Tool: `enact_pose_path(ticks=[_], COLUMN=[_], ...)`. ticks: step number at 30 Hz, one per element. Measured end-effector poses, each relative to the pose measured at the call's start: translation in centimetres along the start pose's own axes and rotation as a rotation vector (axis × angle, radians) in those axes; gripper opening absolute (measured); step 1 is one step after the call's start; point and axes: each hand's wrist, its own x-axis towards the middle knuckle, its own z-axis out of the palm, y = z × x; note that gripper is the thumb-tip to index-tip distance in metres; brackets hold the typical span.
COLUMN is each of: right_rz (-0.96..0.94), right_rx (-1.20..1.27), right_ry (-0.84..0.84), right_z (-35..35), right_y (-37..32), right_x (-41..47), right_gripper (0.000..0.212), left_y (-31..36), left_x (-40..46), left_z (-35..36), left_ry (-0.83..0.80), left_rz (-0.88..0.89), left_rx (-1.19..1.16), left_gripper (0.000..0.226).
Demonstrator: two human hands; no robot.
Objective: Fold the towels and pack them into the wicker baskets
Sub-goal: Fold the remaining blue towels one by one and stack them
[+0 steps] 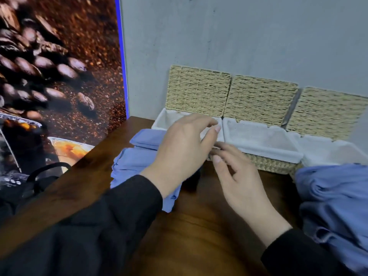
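Observation:
Three wicker baskets with white liners and raised lids stand along the grey wall: the left basket, the middle basket and the right basket. Folded blue towels lie stacked in front of the left basket. My left hand hovers over that stack and the left basket's front right corner, fingers spread, holding nothing. My right hand sits just below it, fingers apart, fingertips close to the baskets' front edge. A loose heap of blue towels lies at the right.
The wooden table runs under my arms. A coffee-bean poster panel stands at the left. A black bag with a strap sits beside the table's left edge.

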Motion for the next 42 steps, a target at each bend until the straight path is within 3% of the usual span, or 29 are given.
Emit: enact_pose_path(ticks=[3,5,7,11,15,18,23,26,28,33,38,42], right_rz=[0.049,0.082,0.087,0.1,0.128,0.04,0.043,0.079,0.16,0.279,0.184,0.096], right_rx=[-0.16,-0.248,-0.318,-0.409,-0.361,-0.365,-0.555,-0.712,-0.692,-0.449,-0.182,0.104], right_ry=[0.04,0.071,0.099,0.196,0.235,0.2,0.028,-0.118,-0.187,-0.012,0.205,0.133], right_z=[-2.3,-4.2,-6.3,-10.5,-13.0,-15.4,-22.4,-25.5,-25.9,-23.8,-21.8,-20.4], right_y=[2.3,3.5,4.2,5.5,5.9,4.8,7.7,10.6,10.9,8.7,4.3,0.6], right_x=[-5.2,-8.7,-11.1,-13.5,-15.3,-16.5,-19.8,-22.3,-23.1,-22.6,-18.4,-13.1], right_gripper=[0.039,0.039,0.037,0.034,0.033,0.032,0.044,0.047,0.039,0.027,0.025,0.033], left_y=[2.6,3.4,4.3,7.4,9.4,9.8,12.2,14.6,16.0,18.6,19.6,17.5], left_x=[-3.8,-6.7,-8.7,-9.4,-11.0,-11.4,-12.4,-13.3,-13.8,-13.9,-11.9,-6.7], left_z=[6.0,10.2,13.4,16.0,17.3,17.1,16.4,16.5,17.0,17.5,14.5,9.2], left_ry=[0.041,-0.086,-0.255,-0.356,-0.563,-0.618,-0.544,-0.518,-0.518,-0.533,-0.281,0.104], left_rz=[-0.171,-0.337,-0.374,-0.33,-0.098,0.0,-0.002,-0.019,-0.025,-0.016,-0.093,-0.215], left_rx=[-0.148,-0.213,-0.236,-0.274,0.02,0.038,-0.077,-0.195,-0.22,-0.237,-0.385,-0.362], left_gripper=[0.018,0.023,0.034,0.042,0.04,0.039,0.038,0.05,0.056,0.071,0.022,0.022])
